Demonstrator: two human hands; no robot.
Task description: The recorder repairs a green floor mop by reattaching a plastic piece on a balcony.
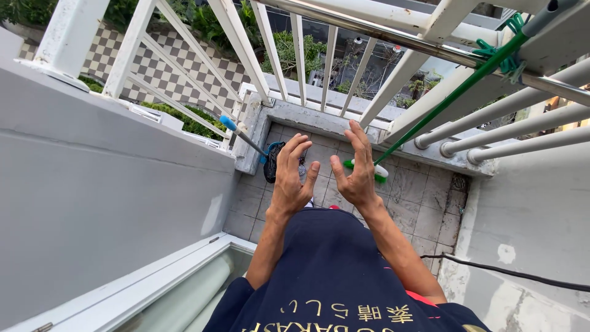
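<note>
So both hands, left hand [291,178] and right hand [355,169], hover empty with fingers spread above the green broom [430,117] on the balcony floor [424,203].

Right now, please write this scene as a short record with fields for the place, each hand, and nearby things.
place: small tiled balcony floor with white metal railing
left hand: raised, fingers spread, holding nothing
right hand: raised, fingers spread, holding nothing
nearby: green-handled broom with green and white head leaning on the railing; blue-tipped grey pole; dark bag on the floor

green broom [430,110], white railing [295,55], navy shirt [332,270]
</note>
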